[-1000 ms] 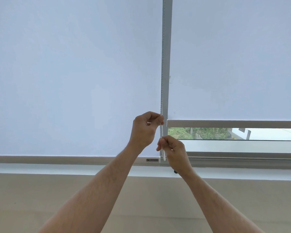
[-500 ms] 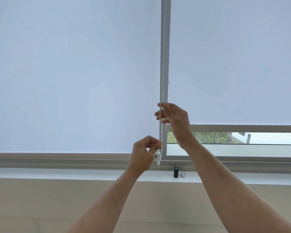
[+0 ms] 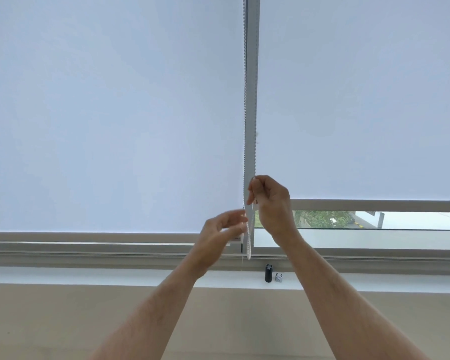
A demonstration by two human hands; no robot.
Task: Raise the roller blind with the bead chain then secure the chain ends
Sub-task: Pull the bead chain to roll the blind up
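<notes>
A white bead chain [image 3: 244,100] hangs along the grey window post [image 3: 252,74] between two pale roller blinds. My right hand [image 3: 272,203] pinches the chain between thumb and fingertips at about the height of the right blind's bottom bar [image 3: 374,205]. My left hand [image 3: 222,231] is lower and to the left, blurred, with its fingers spread beside the chain's hanging loop [image 3: 249,245]. The right blind [image 3: 361,100] is slightly raised, showing a strip of glass and greenery [image 3: 320,219]. The left blind [image 3: 102,113] reaches down to the frame.
A white windowsill [image 3: 115,276] runs across below the frame. On it, right of the chain, stand a small black cylinder [image 3: 268,273] and a small metal piece [image 3: 278,277]. A beige wall [image 3: 63,320] lies beneath the sill.
My right hand went up from below the left hand and took the chain higher. My left hand dropped with the chain, then opened its fingers. The view tilted a little.
</notes>
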